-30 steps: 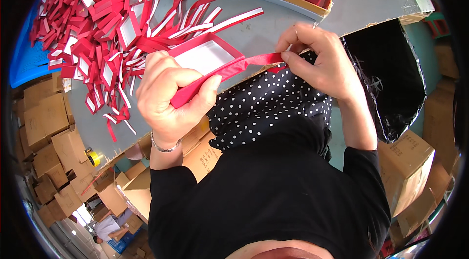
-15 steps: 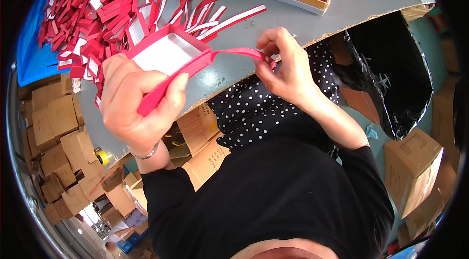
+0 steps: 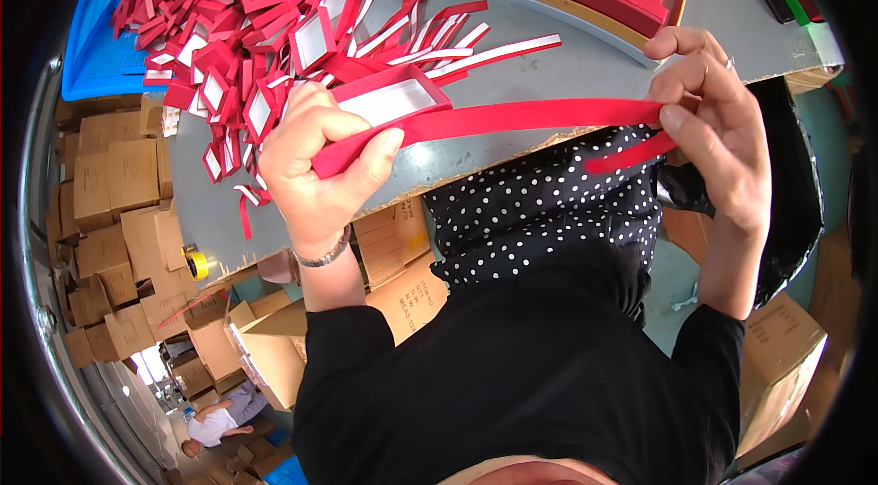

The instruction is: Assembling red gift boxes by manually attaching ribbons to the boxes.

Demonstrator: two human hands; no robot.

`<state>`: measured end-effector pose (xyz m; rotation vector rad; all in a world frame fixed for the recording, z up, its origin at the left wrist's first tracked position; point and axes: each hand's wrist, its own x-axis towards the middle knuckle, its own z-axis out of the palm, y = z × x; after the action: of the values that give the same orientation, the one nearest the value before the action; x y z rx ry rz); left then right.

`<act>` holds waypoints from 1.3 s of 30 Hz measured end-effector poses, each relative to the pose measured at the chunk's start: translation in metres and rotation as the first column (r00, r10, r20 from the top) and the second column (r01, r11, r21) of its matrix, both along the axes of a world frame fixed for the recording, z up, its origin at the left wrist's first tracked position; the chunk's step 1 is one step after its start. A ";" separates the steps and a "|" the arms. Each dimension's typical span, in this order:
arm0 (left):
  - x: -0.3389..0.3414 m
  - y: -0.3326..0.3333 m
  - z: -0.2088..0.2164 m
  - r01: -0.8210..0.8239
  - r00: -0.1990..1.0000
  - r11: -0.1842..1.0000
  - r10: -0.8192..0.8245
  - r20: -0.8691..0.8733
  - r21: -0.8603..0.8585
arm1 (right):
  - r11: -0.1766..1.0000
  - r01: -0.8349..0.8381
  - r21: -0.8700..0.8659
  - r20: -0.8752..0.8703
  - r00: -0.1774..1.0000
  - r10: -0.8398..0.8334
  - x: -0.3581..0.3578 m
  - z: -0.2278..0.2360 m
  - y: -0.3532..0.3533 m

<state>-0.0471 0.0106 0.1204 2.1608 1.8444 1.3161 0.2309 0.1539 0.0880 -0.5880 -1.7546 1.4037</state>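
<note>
My left hand [image 3: 325,156] is closed around one end of a small red box tray [image 3: 393,101] with a white inside. From the side of the tray a red ribbon [image 3: 540,118] runs to the right, pulled nearly straight. My right hand [image 3: 713,110] pinches that ribbon between thumb and fingers, and its loose end hangs back below the hand, blurred. Just beyond the tray, several red-and-white strips [image 3: 494,53] lie on the grey table [image 3: 594,55]. A large heap of red box parts [image 3: 229,19] spreads behind my left hand.
At the back, a shallow carton [image 3: 585,14] holds rows of red boxes. A blue crate [image 3: 101,46] stands at the far left. Brown cartons [image 3: 114,174] are stacked left of the table, near a yellow tape roll [image 3: 197,264]. A person [image 3: 219,421] is at lower left.
My right hand has moved right and away from the tray, and the ribbon that was short and curved is now stretched long and taut. My left hand keeps its hold on the tray.
</note>
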 end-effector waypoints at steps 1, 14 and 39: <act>0.001 0.002 -0.002 0.009 1.000 1.000 -0.009 0.003 0.001 | 0.991 -0.080 -0.109 -0.006 0.997 0.079 0.002 0.002 0.005; -0.004 0.007 0.007 -0.039 0.998 0.996 0.042 -0.047 0.078 | 0.995 -0.067 -0.069 0.248 0.965 0.083 -0.007 -0.022 0.025; 0.022 0.025 -0.108 0.279 0.072 0.941 -0.220 0.973 0.192 | 0.823 -0.224 -0.522 0.031 0.959 0.281 -0.028 -0.080 -0.002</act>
<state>-0.0254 0.0357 0.0128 0.8013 0.7791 1.8268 0.2030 0.1514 0.0077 -0.7379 -1.5731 2.0974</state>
